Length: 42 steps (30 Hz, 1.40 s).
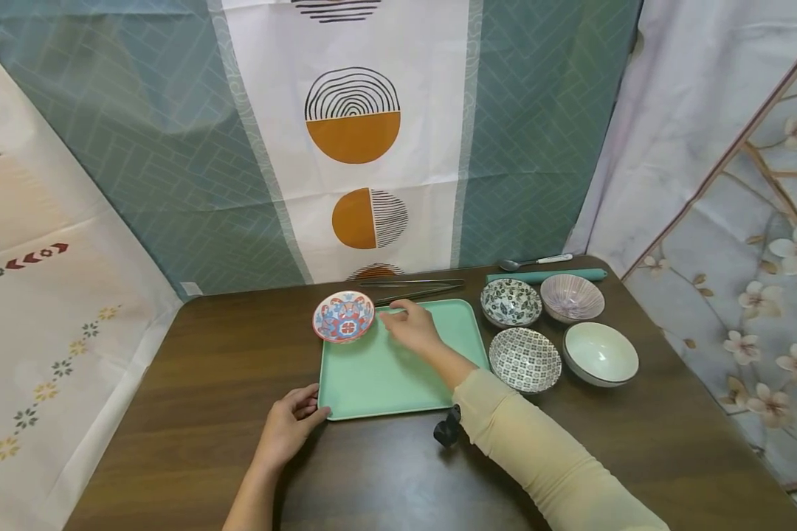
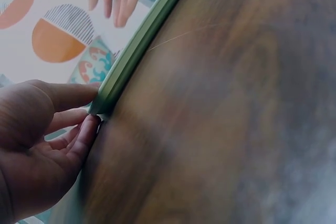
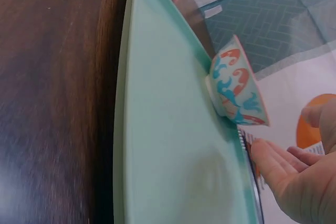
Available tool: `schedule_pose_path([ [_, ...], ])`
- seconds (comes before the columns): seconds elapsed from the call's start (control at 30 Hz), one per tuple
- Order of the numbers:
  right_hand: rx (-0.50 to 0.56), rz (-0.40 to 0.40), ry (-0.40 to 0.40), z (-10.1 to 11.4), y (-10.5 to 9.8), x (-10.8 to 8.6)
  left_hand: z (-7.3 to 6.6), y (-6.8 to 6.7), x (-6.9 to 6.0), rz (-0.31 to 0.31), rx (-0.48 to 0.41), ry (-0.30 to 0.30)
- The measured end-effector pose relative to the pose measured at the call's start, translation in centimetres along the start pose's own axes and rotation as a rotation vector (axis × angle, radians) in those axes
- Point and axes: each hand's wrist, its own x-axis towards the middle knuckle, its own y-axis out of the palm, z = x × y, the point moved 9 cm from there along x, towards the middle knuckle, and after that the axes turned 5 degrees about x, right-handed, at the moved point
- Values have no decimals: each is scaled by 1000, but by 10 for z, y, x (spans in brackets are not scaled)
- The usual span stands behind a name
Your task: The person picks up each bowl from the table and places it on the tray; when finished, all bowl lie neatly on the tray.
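Observation:
A mint-green tray (image 1: 385,380) lies on the table, and my left hand (image 1: 287,426) pinches its near left corner. In the left wrist view the thumb is on top of the tray rim (image 2: 131,51) with fingers beneath. A small bowl (image 1: 343,317) with a red and blue pattern stands upright on the tray's far left corner. Just right of that bowl, my right hand (image 1: 412,330) hovers over the tray's far side. Its fingers are extended and hold nothing; in the right wrist view a gap separates the hand (image 3: 299,177) from the bowl (image 3: 237,85).
Right of the tray stand a leaf-patterned bowl (image 1: 510,302), a striped bowl (image 1: 573,298), a grid-patterned bowl (image 1: 525,360) and a white bowl (image 1: 601,354). Behind them lie a teal stick-shaped item (image 1: 547,276) and a spoon (image 1: 534,261). Chopsticks (image 1: 418,293) lie behind the tray.

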Motion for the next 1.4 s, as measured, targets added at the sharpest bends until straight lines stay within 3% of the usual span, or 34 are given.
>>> schedule_pose_path([
  [0.4,37,-36,-64,18,-43,-30,2,0,-1,-18,71,-4],
  [0.57,-35,-72,-100,25,-62,-42,0,0,-2,-20,67,-1],
  [0.77,-119,-61,-144,33,-81,-56,-1,0,-4,-35,72,13],
  [1.4,-199,-116,-162,28,-157,-79,-5,-1,-9,-35,94,-2],
])
